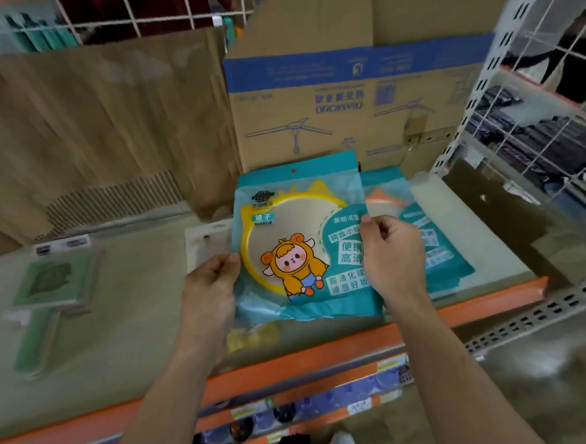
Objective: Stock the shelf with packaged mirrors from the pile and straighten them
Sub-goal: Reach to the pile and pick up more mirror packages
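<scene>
A teal packaged mirror (295,221) with a yellow round frame and a cartoon sheep figure is held a little above the shelf (136,298). My left hand (210,287) pinches its left edge and my right hand (391,250) grips its right edge. Behind it to the right lies another teal packaged mirror (432,248) with an orange frame, partly covered by the held one and by my right hand. A yellow item (253,336) peeks out under the held package.
A green handled mirror package (47,292) lies at the shelf's left. A clear packet (208,243) sits behind my left hand. Cardboard sheets and a printed box (346,100) line the back. A white wire rack (534,124) stands right. The orange shelf edge (325,352) runs in front.
</scene>
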